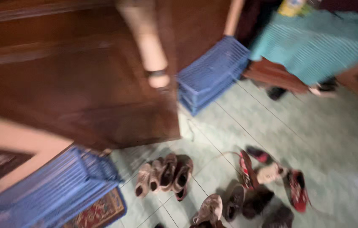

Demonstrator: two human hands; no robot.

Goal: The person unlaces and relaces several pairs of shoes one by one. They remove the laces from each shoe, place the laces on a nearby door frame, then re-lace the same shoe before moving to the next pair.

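The whole view is blurred by motion. A pale forearm with a dark band on its wrist reaches down from the top edge. My right hand [158,81] is at its end, against the edge of a dark brown wooden door [82,84]. Blur hides the fingers, so I cannot tell whether they grip the door. My left hand is not in view.
A blue plastic crate [212,71] stands on the pale green tiled floor [314,139] beyond the door, and another blue crate [52,190] sits at lower left above a patterned mat [103,213]. Several shoes [166,173] lie scattered below. A teal cloth [314,42] covers wooden furniture at upper right.
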